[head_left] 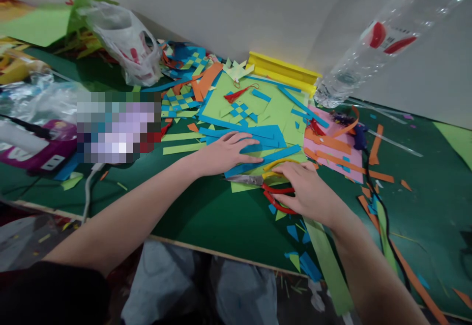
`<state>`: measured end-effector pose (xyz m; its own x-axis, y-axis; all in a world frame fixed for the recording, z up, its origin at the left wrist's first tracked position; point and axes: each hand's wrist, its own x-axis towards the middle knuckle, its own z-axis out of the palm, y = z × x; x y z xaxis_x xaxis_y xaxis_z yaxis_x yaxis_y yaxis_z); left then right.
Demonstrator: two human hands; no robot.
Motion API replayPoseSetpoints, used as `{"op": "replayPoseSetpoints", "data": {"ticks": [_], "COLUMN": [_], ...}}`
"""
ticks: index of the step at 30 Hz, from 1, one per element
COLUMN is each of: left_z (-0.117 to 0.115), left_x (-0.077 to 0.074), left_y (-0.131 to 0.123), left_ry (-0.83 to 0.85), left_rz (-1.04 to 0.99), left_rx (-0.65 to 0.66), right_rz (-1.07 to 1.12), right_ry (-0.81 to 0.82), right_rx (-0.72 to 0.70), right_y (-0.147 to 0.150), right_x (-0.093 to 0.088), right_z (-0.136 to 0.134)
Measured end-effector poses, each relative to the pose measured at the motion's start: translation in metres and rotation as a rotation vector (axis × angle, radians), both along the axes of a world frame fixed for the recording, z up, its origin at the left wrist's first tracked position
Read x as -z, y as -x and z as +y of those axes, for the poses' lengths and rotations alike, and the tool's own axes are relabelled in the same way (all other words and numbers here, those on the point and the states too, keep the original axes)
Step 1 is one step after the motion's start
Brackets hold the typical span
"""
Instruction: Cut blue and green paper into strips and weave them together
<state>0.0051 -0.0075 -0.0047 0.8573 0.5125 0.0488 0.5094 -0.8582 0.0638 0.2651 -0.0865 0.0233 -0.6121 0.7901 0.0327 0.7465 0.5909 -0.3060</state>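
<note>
My left hand (pixel 228 154) lies open on blue paper (pixel 263 135), fingers spread, with its fingertips by a loose blue strip (pixel 283 155). Just to the right, my right hand (pixel 308 190) is closed on a pair of scissors (pixel 254 180). The scissors' metal blades point left, beneath my left hand. One handle loop is red; a yellow loop shows under my right fingers. Light green paper (pixel 241 187) sits under the blades. Behind my hands, a woven blue-and-green piece (pixel 241 112) and a red tassel (pixel 236 95) rest on a green sheet (pixel 217 101).
A plastic bottle (pixel 368 54) leans at the back right, near a yellow angled strip (pixel 282 72). Pink paper (pixel 332 143) and orange strips lie to the right, beside a black cable (pixel 383 217). At left are a white bag (pixel 136 44) and purple device (pixel 55 145).
</note>
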Motion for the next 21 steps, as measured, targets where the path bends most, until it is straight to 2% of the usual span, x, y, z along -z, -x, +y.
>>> {"op": "replayPoseSetpoints", "data": {"ticks": [5, 10, 13, 16, 21], "left_z": [-0.001, 0.004, 0.005, 0.003, 0.002], "left_x": [0.001, 0.004, 0.001, -0.007, -0.007], "left_y": [0.000, 0.000, 0.001, 0.003, 0.006], "left_ry": [0.006, 0.111, 0.148, 0.099, 0.072], "left_rz": [-0.014, -0.056, -0.147, -0.260, -0.169], "left_rx": [0.008, 0.010, -0.005, -0.016, -0.017], "right_rz": [0.015, 0.024, 0.029, 0.013, -0.014], "right_ry": [0.010, 0.014, 0.010, -0.008, -0.074], "right_rx": [0.008, 0.014, 0.033, 0.060, 0.115], "right_y": [0.000, -0.001, -0.002, -0.003, -0.004], "right_x": [0.001, 0.001, 0.002, 0.002, 0.005], "right_z": [-0.001, 0.001, 0.001, 0.002, 0.004]}}
